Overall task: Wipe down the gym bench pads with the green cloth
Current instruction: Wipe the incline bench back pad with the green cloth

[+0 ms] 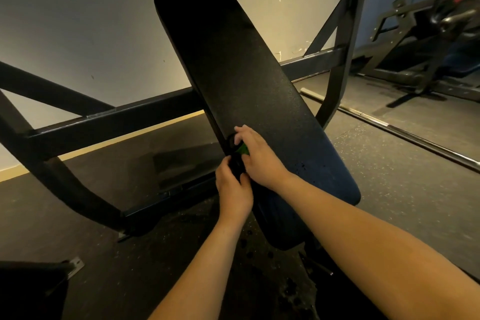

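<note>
I find the green cloth [243, 148] at the left edge of the bench's back pad [233, 73], near its lower end. Only a small bright patch of it shows between the two hands. My right hand [257, 160] lies over the cloth with its fingers curled down onto it, holding it against the pad's edge. My left hand [233, 186] sits just below, touching the right. Its thumb and fingers are closed on a dark strip [237, 167] directly under the green patch, and I cannot tell whether that is shadowed cloth or the pad's own edge.

The back pad is black and tilted, running up and away toward the wall [91, 21]. Below its lower end sits the seat pad [281, 226]. Dark steel frame bars [117, 117] cross behind the pad on its left. To the right of the pad a barbell bar [389, 127] lies on the speckled rubber floor [402, 189].
</note>
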Demonstrator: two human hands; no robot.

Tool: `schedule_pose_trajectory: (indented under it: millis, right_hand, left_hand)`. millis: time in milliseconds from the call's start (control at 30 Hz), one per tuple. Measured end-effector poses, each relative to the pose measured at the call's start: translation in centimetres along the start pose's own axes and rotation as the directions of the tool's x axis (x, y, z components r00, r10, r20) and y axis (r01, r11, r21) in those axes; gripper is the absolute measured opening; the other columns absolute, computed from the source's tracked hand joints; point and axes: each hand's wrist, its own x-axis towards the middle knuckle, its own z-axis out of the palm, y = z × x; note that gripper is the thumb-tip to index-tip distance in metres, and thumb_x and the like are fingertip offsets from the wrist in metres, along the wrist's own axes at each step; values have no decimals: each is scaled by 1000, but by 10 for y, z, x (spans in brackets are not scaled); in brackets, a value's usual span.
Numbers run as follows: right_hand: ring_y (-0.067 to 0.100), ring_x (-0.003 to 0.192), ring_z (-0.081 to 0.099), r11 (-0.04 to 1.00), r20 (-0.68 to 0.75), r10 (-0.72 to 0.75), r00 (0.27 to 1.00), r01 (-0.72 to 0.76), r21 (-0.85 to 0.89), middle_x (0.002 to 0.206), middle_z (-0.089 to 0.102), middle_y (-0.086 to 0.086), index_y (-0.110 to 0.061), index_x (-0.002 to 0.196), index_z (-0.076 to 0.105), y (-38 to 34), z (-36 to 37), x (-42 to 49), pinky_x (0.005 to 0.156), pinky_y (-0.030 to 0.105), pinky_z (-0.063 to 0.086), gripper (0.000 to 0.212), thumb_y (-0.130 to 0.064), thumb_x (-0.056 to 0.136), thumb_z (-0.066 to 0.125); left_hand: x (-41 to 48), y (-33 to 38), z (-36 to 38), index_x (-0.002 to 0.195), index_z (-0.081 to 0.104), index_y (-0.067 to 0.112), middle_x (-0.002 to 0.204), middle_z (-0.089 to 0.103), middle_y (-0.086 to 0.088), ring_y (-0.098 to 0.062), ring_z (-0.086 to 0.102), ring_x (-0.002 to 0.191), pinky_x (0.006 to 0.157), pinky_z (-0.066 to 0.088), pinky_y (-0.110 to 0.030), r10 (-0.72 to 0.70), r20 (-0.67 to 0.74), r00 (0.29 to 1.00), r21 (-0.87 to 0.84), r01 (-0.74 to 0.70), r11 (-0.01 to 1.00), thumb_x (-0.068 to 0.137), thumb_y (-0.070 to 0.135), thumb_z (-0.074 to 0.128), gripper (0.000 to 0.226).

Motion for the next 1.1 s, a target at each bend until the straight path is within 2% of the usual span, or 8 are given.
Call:
schedule_pose_trajectory:
  millis: [200, 300, 433, 600, 800, 900, 1000, 1100]
  right_hand:
    - [22, 148, 23, 940, -348, 309, 885, -339, -26, 159, 24, 1, -20, 128, 55, 35, -27, -19, 117, 31, 24, 44, 6, 92, 53]
    - [25, 145, 28, 914, -425, 357, 832, -405, -26, 155, 26, 3, -19, 134, 53, 41, -26, -25, 119, 38, 31, 46, 3, 93, 54]
    - [21, 137, 37, 965, -395, 197, 897, -248, -82, 145, 39, 4, -18, 137, 54, 26, -1, -35, 115, 38, 35, 39, -12, 98, 53]
    - [24, 140, 29, 952, -183, -36, 982, -22, -305, 148, 35, 6, -28, 142, 50, 23, 18, -64, 105, 31, 35, 44, -22, 99, 55]
    - [32, 136, 33, 849, -197, -2, 980, -102, -519, 146, 39, 11, -33, 147, 43, 56, -7, -77, 110, 48, 37, 55, -17, 96, 57]
    - [33, 137, 29, 833, -356, 166, 920, -324, -448, 148, 37, 11, -32, 148, 43, 76, -27, -82, 112, 46, 31, 55, -15, 97, 54]
    - [33, 135, 28, 805, -509, 374, 775, -544, -236, 148, 34, 11, -28, 148, 43, 84, -33, -83, 112, 44, 28, 50, -15, 100, 50]
    - [33, 135, 27, 822, -540, 408, 736, -554, -134, 148, 33, 11, -24, 146, 47, 71, -21, -77, 112, 43, 30, 48, -12, 100, 49]
  left_hand:
    - [-14, 7, 7, 158, 15, 28, 164, 16, 5, -15, 13, 151, 120, 26, -37, 1, 1, 1000, 106, -1, 994, 105, 17, 43, 61]
    - [-13, 6, 3, 159, 14, 30, 165, 15, 6, -15, 12, 152, 120, 23, -37, -6, 32, 999, 103, 3, 995, 105, 18, 45, 63]
    - [-15, 2, 1, 159, 14, 34, 166, 15, 6, -15, 13, 153, 123, 23, -41, 0, 59, 998, 82, -5, 997, 105, 20, 46, 64]
    - [-14, 1, 4, 157, 17, 38, 165, 17, 8, -15, 17, 152, 123, 25, -48, -42, 21, 999, -4, 42, 999, 105, 19, 45, 62]
    - [-30, 9, 19, 159, 5, 35, 167, 7, 11, -15, 3, 153, 122, 15, -38, -41, 19, 999, 58, 40, 998, 106, 15, 41, 67]
    - [-30, 8, 21, 159, 2, 35, 167, 4, 13, -13, 2, 153, 122, 15, -36, -42, 31, 999, 79, 39, 996, 106, 15, 42, 70]
    - [-29, 4, 18, 160, 1, 34, 167, 3, 14, -13, 2, 153, 121, 13, -34, -15, 46, 999, 98, 10, 995, 106, 17, 43, 70]
    - [-31, 4, 18, 160, 2, 31, 167, 3, 12, -13, 2, 153, 112, 10, -24, 9, 44, 999, 131, -14, 991, 106, 16, 43, 70]
